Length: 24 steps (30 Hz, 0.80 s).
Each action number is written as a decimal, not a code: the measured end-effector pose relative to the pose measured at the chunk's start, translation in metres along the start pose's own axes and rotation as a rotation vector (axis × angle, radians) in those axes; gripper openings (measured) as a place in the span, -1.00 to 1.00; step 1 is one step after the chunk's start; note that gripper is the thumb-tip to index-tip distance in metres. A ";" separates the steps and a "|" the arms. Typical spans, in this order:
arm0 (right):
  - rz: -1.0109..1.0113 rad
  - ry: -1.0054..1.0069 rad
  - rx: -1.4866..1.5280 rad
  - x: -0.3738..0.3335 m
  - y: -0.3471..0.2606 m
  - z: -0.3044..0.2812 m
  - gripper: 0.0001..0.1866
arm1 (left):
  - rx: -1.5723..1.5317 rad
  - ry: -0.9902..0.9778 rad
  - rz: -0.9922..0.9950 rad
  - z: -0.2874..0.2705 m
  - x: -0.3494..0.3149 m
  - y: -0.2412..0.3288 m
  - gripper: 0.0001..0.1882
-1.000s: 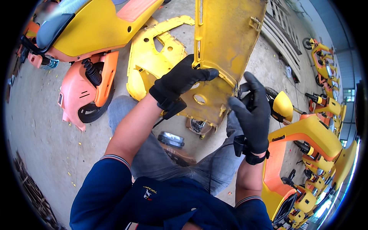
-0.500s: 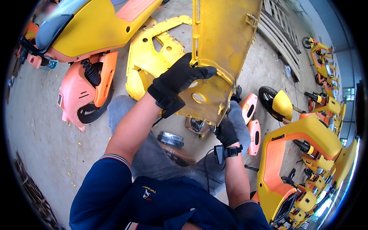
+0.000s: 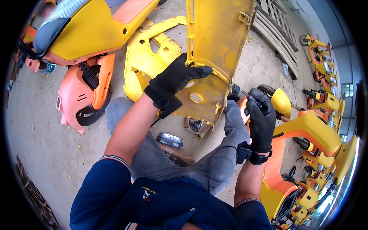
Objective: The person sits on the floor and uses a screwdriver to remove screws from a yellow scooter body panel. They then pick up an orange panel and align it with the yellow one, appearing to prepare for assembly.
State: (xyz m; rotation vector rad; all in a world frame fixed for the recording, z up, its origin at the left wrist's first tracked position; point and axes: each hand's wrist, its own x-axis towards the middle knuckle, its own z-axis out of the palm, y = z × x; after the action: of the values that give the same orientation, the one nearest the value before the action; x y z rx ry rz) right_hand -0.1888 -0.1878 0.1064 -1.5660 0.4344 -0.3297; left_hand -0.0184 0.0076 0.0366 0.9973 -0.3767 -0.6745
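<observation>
A large yellow plastic body panel (image 3: pixel 218 46), scuffed and dirty, stands tilted in front of me. My left hand (image 3: pixel 174 74), in a black glove, grips it at its inner ridge, thumb lying across the ridge and the other fingers hidden behind. My right hand (image 3: pixel 262 115), also gloved, is raised to the right of the panel and apart from it. Its fingers are closed round a small dark tool with a thin tip (image 3: pixel 245 93), mostly hidden by the glove. Below the panel's lower edge, a small box of dark bits (image 3: pixel 197 124) sits on the floor.
Another yellow panel (image 3: pixel 147 57) lies beyond my left hand. A yellow-and-pink scooter body (image 3: pixel 92 34) stands at the left, a yellow-and-orange frame (image 3: pixel 310 130) at the right. A clear-sided round container (image 3: pixel 170 140) rests between my legs. Wooden pallets (image 3: pixel 276 42) and several scooters (image 3: pixel 322 65) lie farther off.
My right hand has left the panel's lower right corner and risen to the right, fingers closed on the small tool. The panel, still in my left hand, has shifted slightly left.
</observation>
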 end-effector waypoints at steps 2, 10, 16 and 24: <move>-0.051 0.009 -0.023 -0.004 -0.016 0.002 -0.69 | 0.008 -0.002 0.001 0.000 0.000 0.000 -0.59; -0.218 -0.063 -0.109 -0.001 -0.024 0.010 -0.68 | -0.008 -0.004 0.025 0.000 0.001 -0.003 -0.58; -0.198 -0.078 -0.141 -0.001 -0.026 0.012 -0.66 | 0.029 -0.002 0.022 -0.003 0.002 -0.004 -0.57; -0.276 -0.126 -0.200 0.001 -0.027 0.013 -0.71 | 0.017 -0.005 -0.007 -0.001 0.000 -0.002 -0.57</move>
State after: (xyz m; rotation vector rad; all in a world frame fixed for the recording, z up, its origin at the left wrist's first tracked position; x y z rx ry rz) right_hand -0.1800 -0.1760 0.1326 -1.8360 0.1557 -0.4058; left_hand -0.0183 0.0073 0.0348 1.0140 -0.3841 -0.6811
